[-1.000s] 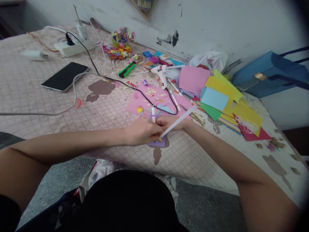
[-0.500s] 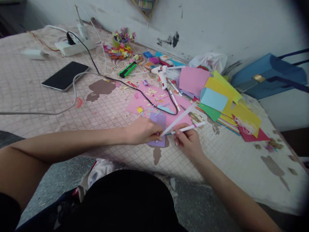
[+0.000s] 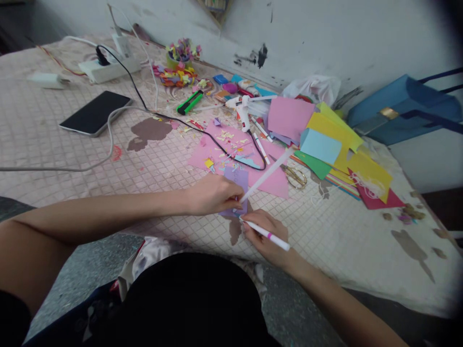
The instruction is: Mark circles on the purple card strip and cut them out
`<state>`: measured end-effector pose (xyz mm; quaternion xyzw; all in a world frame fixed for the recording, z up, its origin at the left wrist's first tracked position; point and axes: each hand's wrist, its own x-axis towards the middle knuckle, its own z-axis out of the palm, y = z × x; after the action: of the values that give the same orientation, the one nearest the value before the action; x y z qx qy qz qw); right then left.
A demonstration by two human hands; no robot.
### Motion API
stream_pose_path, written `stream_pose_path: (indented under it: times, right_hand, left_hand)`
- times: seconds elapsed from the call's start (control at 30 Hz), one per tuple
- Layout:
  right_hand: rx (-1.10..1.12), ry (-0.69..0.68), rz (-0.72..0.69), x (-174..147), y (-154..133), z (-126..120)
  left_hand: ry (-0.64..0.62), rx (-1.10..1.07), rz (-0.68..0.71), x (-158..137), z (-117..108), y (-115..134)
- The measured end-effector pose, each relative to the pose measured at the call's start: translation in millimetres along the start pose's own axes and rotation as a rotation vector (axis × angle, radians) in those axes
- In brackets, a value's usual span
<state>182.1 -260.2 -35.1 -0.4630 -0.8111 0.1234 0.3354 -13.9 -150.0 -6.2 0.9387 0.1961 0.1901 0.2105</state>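
Observation:
Fingers closed, my left hand (image 3: 216, 195) pinches the lower end of a long translucent white stick (image 3: 267, 174) that slants up to the right. Beneath that hand lies a purple paper (image 3: 237, 178) with small marks on it. My right hand (image 3: 268, 233) grips a slim white pen (image 3: 273, 237) with a magenta band, its back end pointing down and right. The pen's front end is at the paper's lower edge, close to my left fingertips. Whether its tip touches the paper I cannot tell.
A pink sheet (image 3: 202, 156) with paper scraps lies ahead. Around it are gold-handled scissors (image 3: 296, 177), a white glue gun (image 3: 243, 113) with a black cord, a green cutter (image 3: 190, 102) and coloured papers (image 3: 320, 147). Leftward are a tablet (image 3: 97, 113) and a power strip (image 3: 97, 71).
My right hand has moved down and left with the pen, which now slopes down to the right. The scissors show more fully. My left hand has hardly moved.

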Motion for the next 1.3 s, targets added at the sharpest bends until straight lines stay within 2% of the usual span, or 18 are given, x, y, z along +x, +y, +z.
stream_pose_path:
  times: [0.3, 0.6, 1.13, 1.3]
  right_hand:
    - [-0.163, 0.014, -0.111, 0.7, -3.2, 5.4]
    - [-0.235, 0.018, -0.207, 3.1, -6.4, 6.2]
    - [-0.211, 0.009, -0.172, 1.5, -4.7, 4.7]
    - [-0.158, 0.007, -0.124, -1.2, -2.0, 6.5]
  left_hand:
    - [0.025, 0.031, 0.01, -0.1, 1.2, -0.5]
    - [0.012, 0.034, 0.005, 0.0, 1.1, -0.9]
    - [0.007, 0.016, 0.008, 0.1, 1.0, -1.1]
    - [0.017, 0.021, 0.009, -0.3, 1.7, -1.4]
